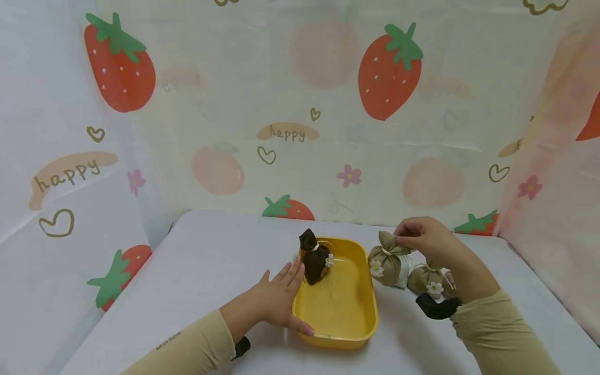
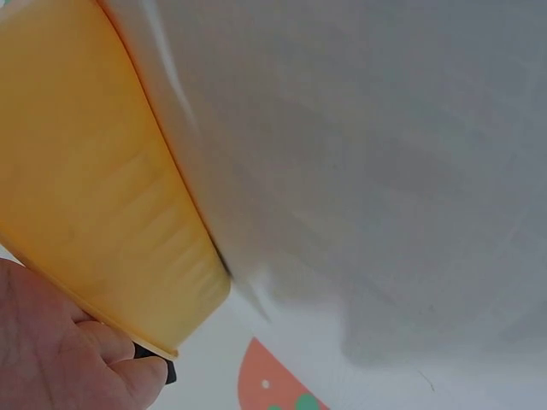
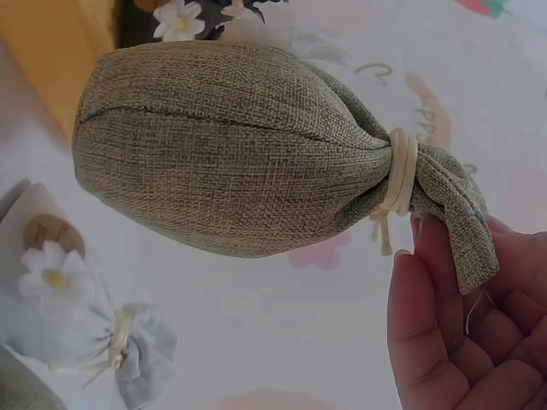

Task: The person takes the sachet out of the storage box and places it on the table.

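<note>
My right hand (image 1: 426,237) pinches the gathered top of an olive-green cloth pouch (image 3: 231,154) tied with cream cord. In the head view this pouch hangs just beside the right rim of a yellow tray (image 1: 344,312), with a white flower on its front. Against the tray's left side rests my left hand (image 1: 281,297), its fingers straight along the rim and the thumb at the near corner. A dark brown pouch (image 1: 316,263) with a white flower lies inside the tray at the far left.
Right of the tray stand a white pouch (image 3: 60,290) with a flower and another olive pouch (image 1: 424,281). White cloth covers the table (image 1: 225,260). A printed curtain (image 1: 290,94) with strawberries rises behind, and more curtain closes both sides.
</note>
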Demonstrator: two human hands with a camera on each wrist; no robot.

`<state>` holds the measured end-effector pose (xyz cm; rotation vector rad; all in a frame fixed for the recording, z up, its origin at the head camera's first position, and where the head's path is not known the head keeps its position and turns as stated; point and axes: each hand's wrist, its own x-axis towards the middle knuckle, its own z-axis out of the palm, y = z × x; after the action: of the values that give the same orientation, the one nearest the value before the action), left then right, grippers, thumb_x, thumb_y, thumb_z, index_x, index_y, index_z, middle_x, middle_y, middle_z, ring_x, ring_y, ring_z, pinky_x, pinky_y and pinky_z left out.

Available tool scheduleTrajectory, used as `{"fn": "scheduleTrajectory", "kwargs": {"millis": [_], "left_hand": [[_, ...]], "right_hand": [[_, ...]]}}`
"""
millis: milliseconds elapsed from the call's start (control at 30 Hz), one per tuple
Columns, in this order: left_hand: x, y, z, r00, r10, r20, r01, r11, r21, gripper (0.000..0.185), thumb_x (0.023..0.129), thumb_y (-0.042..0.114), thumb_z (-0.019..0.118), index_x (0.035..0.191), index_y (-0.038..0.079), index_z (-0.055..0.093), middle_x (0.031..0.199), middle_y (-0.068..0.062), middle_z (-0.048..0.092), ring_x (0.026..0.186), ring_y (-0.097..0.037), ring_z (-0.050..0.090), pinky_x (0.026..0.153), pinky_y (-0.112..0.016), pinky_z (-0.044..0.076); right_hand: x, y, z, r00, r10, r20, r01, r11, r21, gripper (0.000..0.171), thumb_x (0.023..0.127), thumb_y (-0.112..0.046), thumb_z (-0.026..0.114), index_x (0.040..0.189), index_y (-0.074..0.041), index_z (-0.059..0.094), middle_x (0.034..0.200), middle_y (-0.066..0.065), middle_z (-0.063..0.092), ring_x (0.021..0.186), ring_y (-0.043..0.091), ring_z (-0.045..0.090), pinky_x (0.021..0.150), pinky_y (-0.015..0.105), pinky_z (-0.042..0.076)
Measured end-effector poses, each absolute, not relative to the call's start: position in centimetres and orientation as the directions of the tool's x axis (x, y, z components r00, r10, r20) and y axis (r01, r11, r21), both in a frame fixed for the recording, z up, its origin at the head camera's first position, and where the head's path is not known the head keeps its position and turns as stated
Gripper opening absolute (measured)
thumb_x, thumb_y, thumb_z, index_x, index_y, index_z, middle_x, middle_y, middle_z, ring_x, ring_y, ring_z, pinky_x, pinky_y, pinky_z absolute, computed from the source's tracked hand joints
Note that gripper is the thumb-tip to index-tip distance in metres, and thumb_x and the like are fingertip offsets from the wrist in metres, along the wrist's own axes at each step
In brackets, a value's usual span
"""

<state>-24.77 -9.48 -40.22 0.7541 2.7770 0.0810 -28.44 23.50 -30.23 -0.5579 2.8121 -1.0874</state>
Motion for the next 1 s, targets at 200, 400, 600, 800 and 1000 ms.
{"fn": "scheduleTrajectory", "kwargs": {"millis": [200,400,600,800,1000], "left_hand": [[-24.7,-9.5,-40.1,-0.833,0.505,-0.224,0.491,0.863,0.12,0.128,0.056,0.087,0.046,0.148,0.01,0.002,0.153,-0.006,-0.007,0.14,-0.026,0.001,0.103,-0.062,0.012],[-24.8,-9.5,-40.3,-0.835,0.503,-0.223,0.49,0.864,0.114,0.129,0.055,0.088,0.045,0.148,0.01,0.002,0.153,-0.006,-0.008,0.14,-0.025,0.0,0.103,-0.062,0.012],[-25.0,-9.5,-40.6,-0.837,0.499,-0.223,0.487,0.866,0.11,0.128,0.056,0.088,0.046,0.148,0.01,0.002,0.153,-0.006,-0.009,0.14,-0.025,0.0,0.102,-0.062,0.012],[-24.9,-9.4,-40.3,-0.836,0.499,-0.228,0.486,0.866,0.116,0.128,0.057,0.087,0.047,0.148,0.01,0.001,0.153,-0.005,-0.009,0.14,-0.025,0.0,0.103,-0.061,0.012],[-25.0,-9.4,-40.5,-0.837,0.493,-0.238,0.481,0.87,0.112,0.128,0.057,0.087,0.047,0.148,0.011,0.0,0.153,-0.005,-0.01,0.14,-0.025,-0.001,0.103,-0.061,0.011]], "right_hand": [[-28.3,24.3,-30.9,-0.937,-0.348,0.031,-0.277,0.686,-0.672,0.012,0.09,-0.012,0.058,0.093,-0.002,0.062,0.081,0.004,0.06,0.075,0.017,0.052,0.069,0.029,0.047],[-28.4,24.7,-32.2,-0.936,-0.352,0.007,-0.248,0.646,-0.721,0.01,0.089,-0.009,0.058,0.092,0.0,0.061,0.08,0.005,0.06,0.075,0.016,0.053,0.068,0.027,0.047],[-28.9,25.2,-33.8,-0.93,-0.368,-0.02,-0.242,0.651,-0.72,0.008,0.088,-0.007,0.058,0.09,0.0,0.061,0.079,0.004,0.06,0.075,0.015,0.052,0.068,0.029,0.047],[-29.8,25.8,-36.0,-0.94,-0.337,-0.047,-0.215,0.695,-0.686,0.005,0.086,-0.004,0.059,0.087,0.0,0.061,0.076,0.001,0.057,0.071,0.015,0.048,0.063,0.029,0.042],[-30.2,26.3,-37.0,-0.963,-0.268,-0.027,-0.188,0.742,-0.644,0.004,0.085,-0.003,0.059,0.087,-0.001,0.062,0.079,0.001,0.059,0.072,0.014,0.048,0.064,0.03,0.04]]}}
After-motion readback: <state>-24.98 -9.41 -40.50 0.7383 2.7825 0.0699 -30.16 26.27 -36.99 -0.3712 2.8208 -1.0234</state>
